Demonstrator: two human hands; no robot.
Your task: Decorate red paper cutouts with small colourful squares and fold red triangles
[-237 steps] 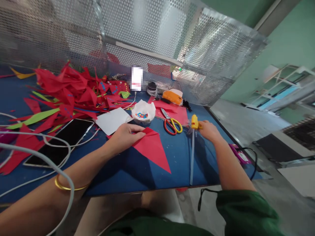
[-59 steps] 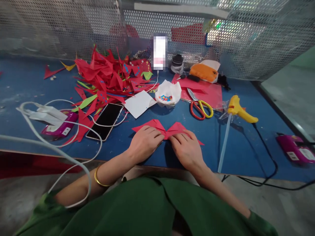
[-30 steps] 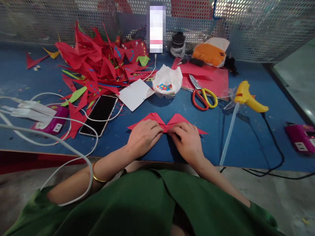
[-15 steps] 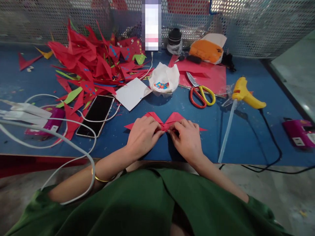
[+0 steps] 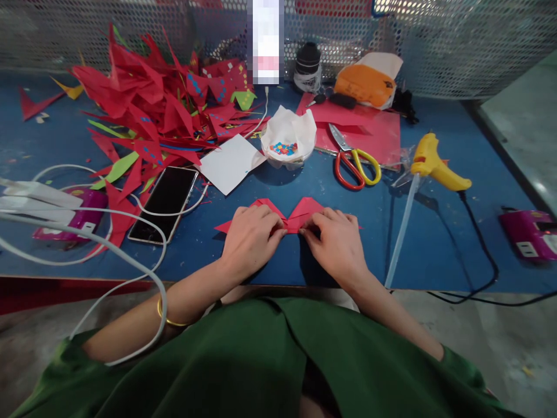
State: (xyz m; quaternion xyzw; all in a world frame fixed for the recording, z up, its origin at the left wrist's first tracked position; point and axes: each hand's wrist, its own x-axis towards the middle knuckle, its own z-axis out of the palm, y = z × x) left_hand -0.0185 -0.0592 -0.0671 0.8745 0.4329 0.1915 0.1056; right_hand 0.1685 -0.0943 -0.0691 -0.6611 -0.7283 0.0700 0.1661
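Observation:
A folded red paper piece [image 5: 302, 213] with two raised peaks and pointed ends lies near the front edge of the blue table. My left hand [image 5: 252, 241] pinches its lower edge just left of the middle, thumb and fingers closed. Just right of the middle, my right hand [image 5: 334, 241] grips the same edge between thumb and fingers. Both hands cover much of the paper's outer parts.
Behind the hands are a white paper-lined bowl [image 5: 288, 139] of coloured bits, a white card [image 5: 231, 165] and scissors [image 5: 354, 159]. A phone [image 5: 164, 203], white cables and a red paper pile [image 5: 148, 104] occupy the left. At right stands a yellow glue gun [image 5: 437, 165].
My right hand has shifted slightly right along the paper's lower edge, so the gap between my hands is wider. Both hands still grip the paper. The view has shifted slightly.

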